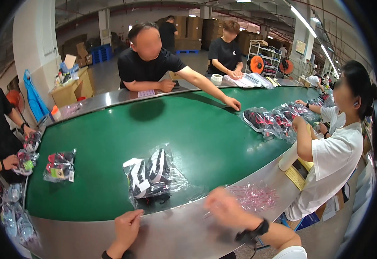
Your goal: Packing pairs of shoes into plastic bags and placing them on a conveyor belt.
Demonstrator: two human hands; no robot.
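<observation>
Two black-and-white shoes in a clear plastic bag lie on the green conveyor belt in front of me. My left hand is over the metal edge just below the bag, fingers curled together; what they hold, if anything, is hidden. To the right, my right hand is blurred by motion beside a pile of thin pink plastic strips. Its fingers are too smeared to read.
Another bagged pair of shoes is on the belt at left; several bagged shoes crowd it at right. Across, a person's hand reaches over the belt. A person in a white shirt works at my right beside a yellow crate.
</observation>
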